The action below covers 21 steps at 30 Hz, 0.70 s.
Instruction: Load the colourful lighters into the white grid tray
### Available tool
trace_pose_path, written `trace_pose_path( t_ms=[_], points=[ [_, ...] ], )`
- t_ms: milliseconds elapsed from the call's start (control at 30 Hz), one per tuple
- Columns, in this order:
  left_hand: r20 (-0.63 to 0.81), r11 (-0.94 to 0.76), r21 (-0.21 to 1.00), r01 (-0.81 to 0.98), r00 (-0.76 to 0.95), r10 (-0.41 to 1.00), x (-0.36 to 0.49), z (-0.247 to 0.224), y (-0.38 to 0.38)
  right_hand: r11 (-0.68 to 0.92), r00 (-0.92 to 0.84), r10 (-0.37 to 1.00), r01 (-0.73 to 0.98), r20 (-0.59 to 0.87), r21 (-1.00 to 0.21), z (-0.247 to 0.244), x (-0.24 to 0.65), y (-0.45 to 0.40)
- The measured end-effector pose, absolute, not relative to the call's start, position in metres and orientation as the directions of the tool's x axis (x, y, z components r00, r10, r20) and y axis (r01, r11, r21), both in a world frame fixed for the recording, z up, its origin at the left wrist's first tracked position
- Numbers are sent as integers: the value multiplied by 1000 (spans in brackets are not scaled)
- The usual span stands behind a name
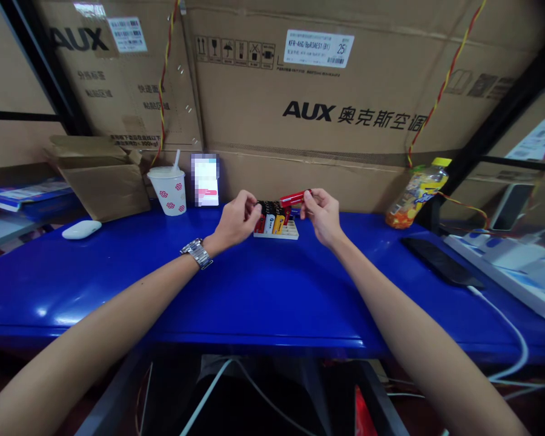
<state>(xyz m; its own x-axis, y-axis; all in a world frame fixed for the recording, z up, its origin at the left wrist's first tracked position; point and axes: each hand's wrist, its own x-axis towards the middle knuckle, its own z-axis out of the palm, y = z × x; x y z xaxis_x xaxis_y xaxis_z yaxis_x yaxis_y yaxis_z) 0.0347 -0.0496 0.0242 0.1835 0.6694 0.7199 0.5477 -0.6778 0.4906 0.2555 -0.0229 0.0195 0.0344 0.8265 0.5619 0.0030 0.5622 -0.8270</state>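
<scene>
A white plastic holder [276, 233] sits on the blue table [272, 290], with several batteries [269, 219] standing in it. Their bodies are red, white and yellow, and their upper ends look black. My right hand [320, 216] pinches a red battery [293, 198] by its right end, holding it level above the holder. My left hand [236, 221] is curled at the left of the row, its fingertips at the batteries' tops. Whether those fingers grip anything is hidden.
A paper cup with a straw [167, 191] and an open cardboard box [102, 181] stand at the back left, near a white mouse [82, 229]. To the right lie a plastic bottle [418, 194], a black pad [440, 261] and a white cable [504, 324].
</scene>
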Motion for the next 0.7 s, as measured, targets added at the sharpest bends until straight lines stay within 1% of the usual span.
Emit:
trace_pose_path(
  t_ms=[100,167,233,333,400,467,533,600,700],
  points=[
    [675,-531,448,720,117,728,20,17,-32,502,47,862,65,505,-862,11,277,-12],
    [619,-409,406,817,84,781,12,12,-25,489,11,868,153,496,-859,5,283,-8],
    [544,-307,334,891,84,835,6,8,-22,496,-61,864,272,499,-825,0,283,-6],
    [399,-198,223,955,96,912,4,3,-24,537,-182,837,458,516,-709,-2,275,-9],
    [319,-171,168,971,111,941,5,3,-27,561,-245,817,551,522,-618,0,269,-12],
    [280,-176,133,975,133,951,7,3,-29,576,-280,803,590,525,-566,2,264,-17],
    [277,-190,120,974,151,949,8,3,-29,581,-263,798,575,542,-576,5,263,-19],
    [294,-212,135,968,165,941,8,3,-28,572,-200,801,534,564,-623,6,264,-20],
    [356,-256,228,939,165,920,9,2,-23,533,-98,818,503,567,-680,5,273,-15]
  ],
)
